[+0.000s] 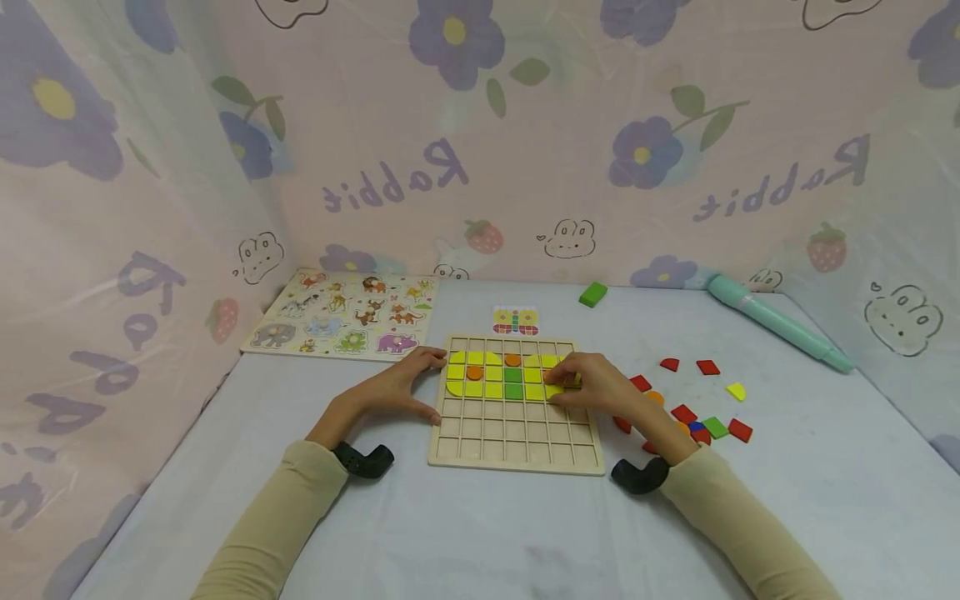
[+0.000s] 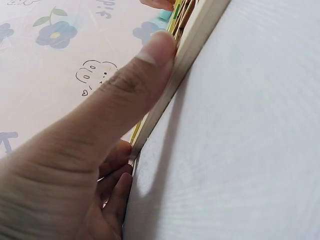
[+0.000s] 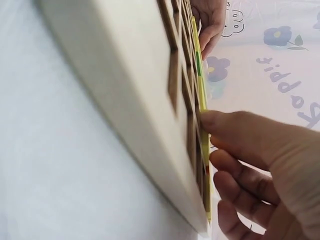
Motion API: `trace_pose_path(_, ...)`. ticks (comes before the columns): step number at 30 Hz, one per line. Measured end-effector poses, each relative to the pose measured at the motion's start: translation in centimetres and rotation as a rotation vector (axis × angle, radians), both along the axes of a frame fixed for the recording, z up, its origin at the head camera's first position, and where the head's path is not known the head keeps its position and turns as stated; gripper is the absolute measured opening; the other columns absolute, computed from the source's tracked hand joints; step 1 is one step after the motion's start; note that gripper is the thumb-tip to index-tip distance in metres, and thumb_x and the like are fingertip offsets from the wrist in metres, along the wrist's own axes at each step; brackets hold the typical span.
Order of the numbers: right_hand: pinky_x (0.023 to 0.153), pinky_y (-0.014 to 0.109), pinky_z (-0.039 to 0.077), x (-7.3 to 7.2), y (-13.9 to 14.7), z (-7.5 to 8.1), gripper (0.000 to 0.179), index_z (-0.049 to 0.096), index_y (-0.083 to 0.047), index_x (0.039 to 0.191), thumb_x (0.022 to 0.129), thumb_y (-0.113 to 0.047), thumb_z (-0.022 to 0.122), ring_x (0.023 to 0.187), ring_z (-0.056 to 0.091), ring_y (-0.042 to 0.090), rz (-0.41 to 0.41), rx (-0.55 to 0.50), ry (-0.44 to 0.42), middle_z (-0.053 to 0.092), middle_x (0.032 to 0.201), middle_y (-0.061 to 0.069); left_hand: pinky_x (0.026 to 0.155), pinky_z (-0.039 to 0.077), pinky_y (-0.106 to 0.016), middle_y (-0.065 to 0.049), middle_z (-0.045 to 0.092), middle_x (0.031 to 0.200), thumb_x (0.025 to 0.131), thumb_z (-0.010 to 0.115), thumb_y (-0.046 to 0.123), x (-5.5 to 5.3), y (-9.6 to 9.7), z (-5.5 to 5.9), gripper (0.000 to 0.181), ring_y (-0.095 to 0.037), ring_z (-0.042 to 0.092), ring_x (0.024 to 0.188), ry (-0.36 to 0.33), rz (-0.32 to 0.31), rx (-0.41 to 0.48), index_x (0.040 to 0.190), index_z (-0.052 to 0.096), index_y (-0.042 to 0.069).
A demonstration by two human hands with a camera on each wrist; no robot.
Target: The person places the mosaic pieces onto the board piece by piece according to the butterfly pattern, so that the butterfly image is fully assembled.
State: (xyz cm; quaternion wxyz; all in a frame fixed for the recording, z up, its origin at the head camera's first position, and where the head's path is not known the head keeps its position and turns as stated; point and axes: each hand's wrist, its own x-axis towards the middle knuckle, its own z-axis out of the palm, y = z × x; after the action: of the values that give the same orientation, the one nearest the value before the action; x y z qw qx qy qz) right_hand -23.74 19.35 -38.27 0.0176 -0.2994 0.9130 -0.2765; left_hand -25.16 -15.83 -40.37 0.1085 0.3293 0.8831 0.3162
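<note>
A square wooden grid board (image 1: 513,435) lies on the table, its upper rows filled with yellow tiles (image 1: 493,389), green tiles (image 1: 513,383) and orange round tiles (image 1: 475,373). My left hand (image 1: 392,388) touches the board's left edge, thumb and fingers spread along it. Over the board's right part, my right hand (image 1: 597,382) has bent fingers at the yellow tiles. In the right wrist view its thumb (image 3: 220,121) touches a yellow tile, and no piece shows between thumb and fingers. The hand partly hides the tiles beneath it in the head view.
Loose red (image 1: 739,430), green (image 1: 715,427) and other coloured tiles lie right of the board. Behind it are a small butterfly picture card (image 1: 515,321) and a green block (image 1: 593,294). An animal puzzle board (image 1: 345,312) lies back left, a mint-green tube (image 1: 780,323) back right.
</note>
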Motion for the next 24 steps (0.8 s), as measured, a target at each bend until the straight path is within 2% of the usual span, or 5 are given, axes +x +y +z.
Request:
trace_pose_path(8, 0.068, 0.022, 0.050, -0.1, 0.3, -0.1, 0.023, 0.072, -0.011, 0.093, 0.075, -0.022, 0.079, 0.075, 0.055, 0.009, 0.046, -0.025, 0.004, 0.066, 0.088, -0.004, 0.112, 0.022, -0.044, -0.006, 0.029, 0.146, 0.064, 0.082, 0.046, 0.1, -0.1, 0.1, 0.090, -0.025, 0.025, 0.137, 0.019, -0.017, 0.007, 0.135, 0.043, 0.007)
trace_pose_path(11, 0.066, 0.022, 0.048, 0.0, 1.0, 0.0, 0.024, 0.072, -0.010, 0.095, 0.076, -0.022, 0.078, 0.075, 0.054, 0.010, 0.034, -0.047, 0.004, 0.066, 0.088, -0.004, 0.111, 0.023, -0.046, -0.007, 0.029, 0.146, 0.065, 0.082, 0.046, 0.1, 0.0, 0.1, 0.090, -0.026, 0.025, 0.136, 0.025, -0.028, 0.011, 0.135, 0.043, 0.006)
trace_pose_path(14, 0.065, 0.023, 0.046, 0.3, 2.6, 0.4, 0.023, 0.071, -0.011, 0.098, 0.078, -0.021, 0.077, 0.076, 0.053, 0.012, -0.024, -0.062, 0.028, 0.065, 0.088, -0.004, 0.111, 0.023, -0.046, -0.008, 0.029, 0.146, 0.064, 0.082, 0.047, 0.0, 0.1, 0.2, 0.091, -0.026, 0.026, 0.136, 0.024, -0.029, 0.014, 0.135, 0.043, 0.006)
trace_pose_path(19, 0.067, 0.022, 0.048, 1.1, 7.1, 1.0, 0.021, 0.069, -0.012, 0.099, 0.080, -0.019, 0.074, 0.079, 0.053, 0.013, -0.149, -0.068, 0.099, 0.064, 0.090, -0.004, 0.111, 0.023, -0.047, -0.008, 0.029, 0.146, 0.065, 0.082, 0.047, 0.0, 0.1, 0.1, 0.089, -0.027, 0.026, 0.136, 0.028, -0.031, 0.017, 0.135, 0.043, 0.006)
trace_pose_path(24, 0.064, 0.018, 0.046, 2.0, 12.3, 1.2, 0.021, 0.067, -0.007, 0.101, 0.082, -0.016, 0.072, 0.080, 0.051, 0.014, -0.278, -0.076, 0.163, 0.065, 0.093, 0.005, 0.111, 0.022, -0.047, -0.009, 0.029, 0.146, 0.066, 0.081, 0.046, 0.1, 0.0, 0.1, 0.089, -0.028, 0.025, 0.136, 0.028, -0.030, 0.014, 0.134, 0.043, 0.005)
